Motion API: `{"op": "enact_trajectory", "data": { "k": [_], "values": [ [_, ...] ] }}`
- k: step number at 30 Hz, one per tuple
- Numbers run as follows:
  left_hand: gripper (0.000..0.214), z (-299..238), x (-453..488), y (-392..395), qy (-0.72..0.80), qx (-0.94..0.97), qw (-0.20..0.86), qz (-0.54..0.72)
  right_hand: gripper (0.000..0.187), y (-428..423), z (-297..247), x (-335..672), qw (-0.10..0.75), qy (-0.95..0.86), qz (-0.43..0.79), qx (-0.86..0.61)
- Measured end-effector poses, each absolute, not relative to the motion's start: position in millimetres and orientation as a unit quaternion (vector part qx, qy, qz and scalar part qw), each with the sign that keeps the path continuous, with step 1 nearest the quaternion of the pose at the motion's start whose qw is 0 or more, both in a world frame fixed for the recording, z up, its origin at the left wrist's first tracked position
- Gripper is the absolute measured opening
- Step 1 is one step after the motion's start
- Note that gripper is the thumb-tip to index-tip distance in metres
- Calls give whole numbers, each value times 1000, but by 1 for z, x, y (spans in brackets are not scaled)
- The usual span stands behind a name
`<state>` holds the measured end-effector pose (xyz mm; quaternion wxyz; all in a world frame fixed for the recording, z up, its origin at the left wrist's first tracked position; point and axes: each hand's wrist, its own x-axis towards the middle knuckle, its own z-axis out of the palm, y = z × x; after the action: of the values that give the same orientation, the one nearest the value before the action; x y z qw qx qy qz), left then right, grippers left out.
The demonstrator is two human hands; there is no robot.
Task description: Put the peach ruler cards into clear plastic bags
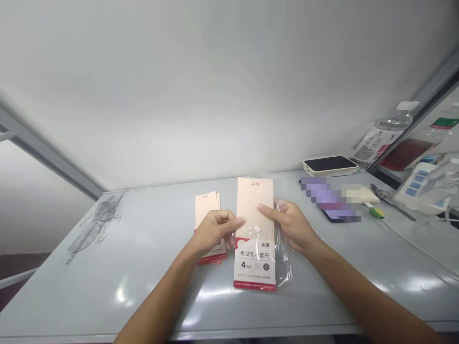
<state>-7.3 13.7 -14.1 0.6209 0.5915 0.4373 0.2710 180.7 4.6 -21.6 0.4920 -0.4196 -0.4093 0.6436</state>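
Observation:
Upright between my hands is a ruler-set package (254,205): a peach, white and red card with a clear plastic sleeve (286,267) showing along its right side. My left hand (217,229) pinches the card's left edge, thumb on the front. From the right, my right hand (292,222) grips card and sleeve, its thumb lying across the front and its fingers behind. Just behind my left hand lie similar cards (207,203), slightly fanned and partly covered by that hand. Clear plastic rulers (95,224) lie in a pile at the far left of the table.
The grey table (150,282) meets a white wall at the back. On the right are a phone (330,165), a blurred purple item (322,196), a white charger with a cable (377,212), scissors (394,203) and a clear bottle (383,134). Metal frame bars stand at both sides.

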Motion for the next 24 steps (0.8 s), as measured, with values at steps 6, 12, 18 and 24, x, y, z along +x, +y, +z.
{"op": "enact_trajectory", "data": {
  "k": [6,12,18,24],
  "values": [
    [35,-29,2,10,532,603,441,398,40,2,-26,172,485,-409,658,-404],
    [37,-30,3,8,593,641,268,406,34,-3,-34,164,448,-440,656,-419],
    [41,-32,1,9,591,716,199,314,27,-2,-37,165,461,-472,591,-465],
    [31,-38,7,1,575,737,186,302,27,-4,-37,159,463,-490,545,-499]
  ]
}}
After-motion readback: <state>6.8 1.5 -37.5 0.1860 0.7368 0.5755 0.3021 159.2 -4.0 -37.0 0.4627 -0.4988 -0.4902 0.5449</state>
